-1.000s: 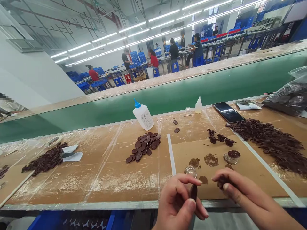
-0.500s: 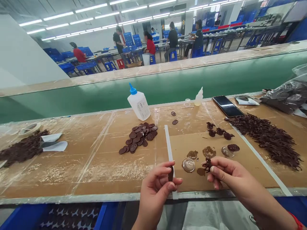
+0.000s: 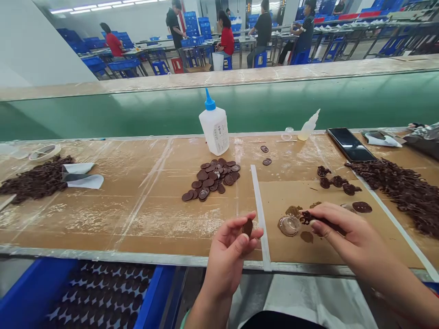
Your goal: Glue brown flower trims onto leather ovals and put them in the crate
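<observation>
My left hand [image 3: 230, 249] pinches a small brown oval disc [image 3: 247, 227] between thumb and fingers, just above the bench's front edge. My right hand [image 3: 338, 230] grips a dark brown frilly piece [image 3: 306, 216] and holds its tip over a small clear dish [image 3: 289, 225] on a cardboard sheet [image 3: 336, 249]. Brown smears mark the sheet beside the dish. A heap of brown oval discs [image 3: 213, 177] lies further back, left of a white strip [image 3: 259, 212].
A white glue bottle with a blue cap [image 3: 214, 125] stands behind the discs; a smaller bottle [image 3: 308, 126] and a phone [image 3: 350, 144] lie to the right. Dark frilly pieces are heaped at right [image 3: 404, 187] and far left [image 3: 36, 180]. A blue crate [image 3: 20, 297] sits under the bench. Other people work beyond the green conveyor [image 3: 137, 114].
The view has tipped downward and shifted. My right hand moved forward, bringing the frilly piece to the clear dish. My left hand still holds the disc, now turned flatter.
</observation>
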The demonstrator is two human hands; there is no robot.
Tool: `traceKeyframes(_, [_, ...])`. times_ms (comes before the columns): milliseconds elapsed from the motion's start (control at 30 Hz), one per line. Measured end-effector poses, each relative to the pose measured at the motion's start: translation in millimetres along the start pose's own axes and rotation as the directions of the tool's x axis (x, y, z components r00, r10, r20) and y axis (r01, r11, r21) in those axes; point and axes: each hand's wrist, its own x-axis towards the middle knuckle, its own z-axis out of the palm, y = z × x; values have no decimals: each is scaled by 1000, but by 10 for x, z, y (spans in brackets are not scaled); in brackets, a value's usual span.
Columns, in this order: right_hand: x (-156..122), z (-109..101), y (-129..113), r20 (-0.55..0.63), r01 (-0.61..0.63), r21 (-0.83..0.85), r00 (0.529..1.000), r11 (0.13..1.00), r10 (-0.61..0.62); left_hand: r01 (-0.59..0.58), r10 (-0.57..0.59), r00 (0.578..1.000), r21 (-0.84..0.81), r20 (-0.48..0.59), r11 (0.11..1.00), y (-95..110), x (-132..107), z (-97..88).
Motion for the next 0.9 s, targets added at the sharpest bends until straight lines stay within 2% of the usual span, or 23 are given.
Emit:
traceKeyframes(300, [55, -82, -159, 6, 16, -83, 1000, 996, -15, 68, -70, 994, 34, 85, 997, 63, 43, -120])
traceKeyframes(533, [79, -61, -245, -15, -38, -145, 999, 989, 37, 41, -47, 956, 26, 290, 999, 17, 120, -246])
traceKeyframes(633, [84, -54, -274, 12, -79, -157, 997, 984, 82, 33, -29, 940, -6, 340, 999, 3, 119, -230])
traceKeyframes(900, [87, -31, -325, 41, -98, -217, 993, 971, 109, 13, 9, 935, -59, 353, 998, -9, 118, -123])
